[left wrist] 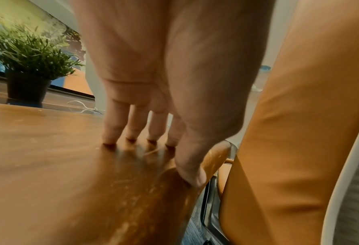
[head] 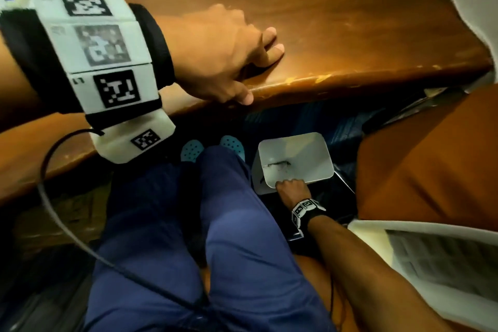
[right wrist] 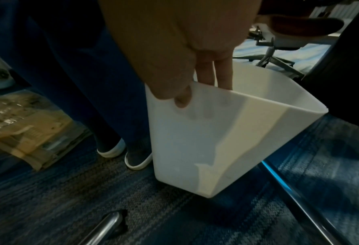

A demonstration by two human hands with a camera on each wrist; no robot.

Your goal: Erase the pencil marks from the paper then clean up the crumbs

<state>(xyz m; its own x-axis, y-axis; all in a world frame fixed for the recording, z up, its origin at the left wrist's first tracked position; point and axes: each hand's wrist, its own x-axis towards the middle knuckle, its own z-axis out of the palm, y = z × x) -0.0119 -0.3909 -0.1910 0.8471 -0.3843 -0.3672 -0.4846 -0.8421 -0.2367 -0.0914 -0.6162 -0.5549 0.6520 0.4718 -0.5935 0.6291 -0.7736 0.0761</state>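
The bin (head: 293,162) hung from the right hand (head: 292,188) just above the carpet (right wrist: 195,215), down beside the person's legs and below the tabletop (head: 323,21) edge. It tilted, one bottom corner lowest, with the mouth leaning away from the legs. Dark specks, probably the crumbs (head: 277,164), lay on its inner wall in the head view.

The risk, as it looked, was in that tilt. The bin was held by one wall only, so a swing or a knock against the shoes (right wrist: 136,159) or the chair leg (right wrist: 105,228) could tip it further and shake the crumbs back out onto the carpet. A slip of the thin plastic rim through the pinch would drop it, though not far. Set down on that low corner, it might rock over.

The right hand gripped the near wall at the rim: the thumb (right wrist: 180,97) pressed the outside, the fingers (right wrist: 224,76) curled inside, showing faintly through the plastic. The left hand (head: 215,54) lay open on the tabletop, four fingertips (left wrist: 109,137) touching the wood and the thumb hooked over the front edge, holding nothing. No paper showed where it rested; a pale sheet at the far left corner of the head view might be the paper, but that could not be told.
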